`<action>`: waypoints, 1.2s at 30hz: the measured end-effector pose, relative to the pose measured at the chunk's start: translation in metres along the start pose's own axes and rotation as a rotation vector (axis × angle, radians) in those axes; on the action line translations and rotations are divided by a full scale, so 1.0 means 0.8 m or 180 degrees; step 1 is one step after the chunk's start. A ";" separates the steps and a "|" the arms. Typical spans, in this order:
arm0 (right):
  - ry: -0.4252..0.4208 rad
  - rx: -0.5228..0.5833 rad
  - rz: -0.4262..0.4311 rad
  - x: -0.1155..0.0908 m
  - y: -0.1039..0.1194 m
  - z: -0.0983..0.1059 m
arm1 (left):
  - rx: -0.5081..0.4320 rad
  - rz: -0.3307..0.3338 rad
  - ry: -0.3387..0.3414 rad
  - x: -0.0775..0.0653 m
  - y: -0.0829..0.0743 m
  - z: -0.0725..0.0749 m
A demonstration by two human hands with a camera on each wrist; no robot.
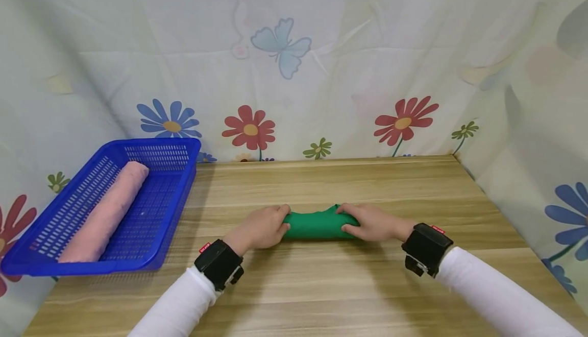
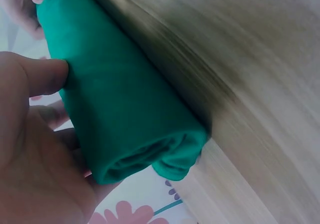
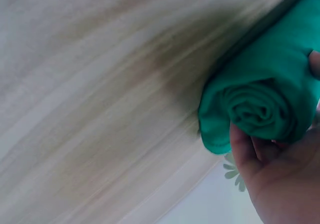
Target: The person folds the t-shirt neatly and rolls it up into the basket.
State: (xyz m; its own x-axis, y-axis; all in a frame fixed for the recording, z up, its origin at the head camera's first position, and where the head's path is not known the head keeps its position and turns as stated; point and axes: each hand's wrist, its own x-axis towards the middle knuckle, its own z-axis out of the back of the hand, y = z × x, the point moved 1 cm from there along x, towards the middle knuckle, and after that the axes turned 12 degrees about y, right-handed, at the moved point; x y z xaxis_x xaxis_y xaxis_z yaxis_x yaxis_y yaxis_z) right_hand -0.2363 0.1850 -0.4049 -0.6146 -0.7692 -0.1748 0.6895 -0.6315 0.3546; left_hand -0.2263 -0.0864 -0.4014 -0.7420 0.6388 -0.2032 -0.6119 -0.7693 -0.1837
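A green cloth roll (image 1: 317,225) lies crosswise on the wooden table, with a loose flap along its far side. At its left end my left hand (image 1: 265,227) grips it, thumb on the near side and fingers behind. My right hand (image 1: 372,222) holds the opposite end the same way. The right wrist view shows the spiral layers in the end of the cloth roll (image 3: 255,108). In the left wrist view, the thumb presses the side of the cloth roll (image 2: 110,83), and the flap shows beneath its end.
A blue plastic basket (image 1: 176,214) stands at the left of the table, with a pink cloth roll (image 1: 107,212) lying lengthwise inside. The wooden tabletop (image 1: 317,286) ends at a flower-printed curtain (image 1: 340,87) behind and at the right.
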 end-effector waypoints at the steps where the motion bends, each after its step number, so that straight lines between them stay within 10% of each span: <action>1: 0.0064 0.0060 -0.0005 0.001 -0.002 0.000 | -0.0052 0.0010 0.0056 0.001 0.001 0.000; 10: 0.0458 0.0644 -0.0164 0.011 -0.019 0.002 | -0.0378 0.0141 0.0317 0.015 0.011 0.000; 16: 0.0143 0.0286 -0.0183 0.010 -0.016 0.000 | -0.0232 0.0196 0.0210 0.013 0.011 0.002; 25: -0.1126 -0.1113 0.0022 0.012 0.012 -0.002 | 0.0333 -0.0016 -0.0989 0.009 0.004 0.002; 36: -0.1397 -0.1956 -0.0243 0.008 0.050 -0.028 | 0.1151 -0.0024 -0.1844 -0.003 -0.022 -0.013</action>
State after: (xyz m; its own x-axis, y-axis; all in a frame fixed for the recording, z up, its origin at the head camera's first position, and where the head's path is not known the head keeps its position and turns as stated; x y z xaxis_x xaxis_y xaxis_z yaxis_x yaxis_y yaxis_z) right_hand -0.2042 0.1523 -0.4128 -0.6766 -0.6930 0.2489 0.6494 -0.7209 -0.2419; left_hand -0.2113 -0.0744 -0.4079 -0.7025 0.6122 0.3629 -0.5960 -0.7848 0.1702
